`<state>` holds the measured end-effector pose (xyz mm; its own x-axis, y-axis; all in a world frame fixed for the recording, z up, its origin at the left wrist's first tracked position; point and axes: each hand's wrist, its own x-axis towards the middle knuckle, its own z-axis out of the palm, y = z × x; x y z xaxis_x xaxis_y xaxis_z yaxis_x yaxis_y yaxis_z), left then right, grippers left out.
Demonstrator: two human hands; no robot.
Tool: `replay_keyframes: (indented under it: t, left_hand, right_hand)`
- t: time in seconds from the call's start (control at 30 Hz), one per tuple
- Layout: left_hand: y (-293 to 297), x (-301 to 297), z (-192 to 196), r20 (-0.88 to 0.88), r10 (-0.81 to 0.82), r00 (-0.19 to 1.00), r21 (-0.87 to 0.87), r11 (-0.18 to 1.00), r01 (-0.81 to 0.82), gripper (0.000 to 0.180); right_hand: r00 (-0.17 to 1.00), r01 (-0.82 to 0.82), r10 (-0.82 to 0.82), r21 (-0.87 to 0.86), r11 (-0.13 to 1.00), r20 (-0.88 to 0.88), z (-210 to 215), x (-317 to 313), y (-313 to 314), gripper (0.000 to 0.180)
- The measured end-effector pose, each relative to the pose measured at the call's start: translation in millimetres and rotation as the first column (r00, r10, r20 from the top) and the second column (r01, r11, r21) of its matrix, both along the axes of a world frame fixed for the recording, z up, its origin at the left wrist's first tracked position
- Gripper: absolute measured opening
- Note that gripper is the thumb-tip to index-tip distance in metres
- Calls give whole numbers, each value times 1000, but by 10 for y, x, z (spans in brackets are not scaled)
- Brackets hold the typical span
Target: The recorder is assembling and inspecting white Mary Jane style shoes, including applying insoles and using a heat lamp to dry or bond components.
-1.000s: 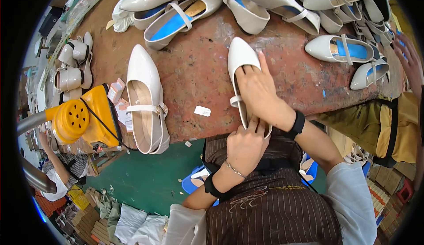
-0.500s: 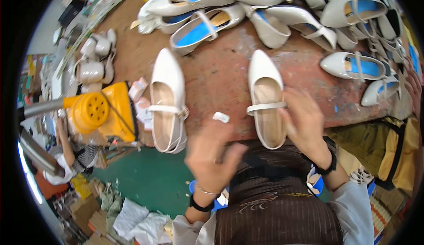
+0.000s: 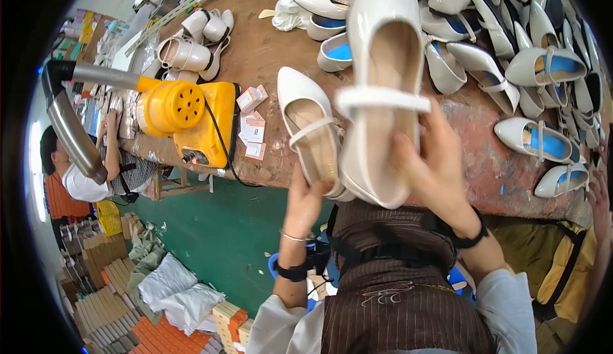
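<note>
Starting at left of the frame: passing a yellow machine [image 3: 205, 127] and paper tags [image 3: 253, 134] on the bench [image 3: 262, 60]. Then, at centre, pinching one white shoe [image 3: 306, 114] at its heel in the left hand [image 3: 305, 207], with a narrow grip. Just right, holding up the other white shoe [image 3: 383, 92], blurred, in the right hand [image 3: 440, 165], with thumb inside. Apparently handling both as a pair; probably calling next for bringing both level. Ending with piled shoes [image 3: 527, 68], upper right.
</note>
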<state>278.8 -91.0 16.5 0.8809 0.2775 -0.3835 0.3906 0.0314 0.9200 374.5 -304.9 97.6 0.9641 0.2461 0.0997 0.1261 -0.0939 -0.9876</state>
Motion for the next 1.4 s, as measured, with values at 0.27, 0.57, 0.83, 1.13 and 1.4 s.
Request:
replay_keyframes:
  t: [0.27,0.57,0.83,1.13,1.4]
  left_hand:
    - [-270,-123,70,-61,310,949,-185,930,-316,71]
    - [56,-274,-24,-40,349,936,-551,774,-312,71]
    - [664,-1005,-145,319,759,567,-878,462,-125,62]
    - [1749,-1134,824,457,889,31,-682,373,-629,71]
    - [2582,-752,1090,463,886,19,-768,413,-489,70]
  right_hand:
    - [937,-193,320,-560,806,138,-203,41,603,38]
    - [590,-551,448,71,832,-671,-155,101,419,38]
    - [-82,-527,709,634,566,-701,192,30,1286,37]
    - [-264,-413,741,767,491,-617,102,173,2087,52]
    - [166,-329,581,510,794,-797,-439,720,1166,35]
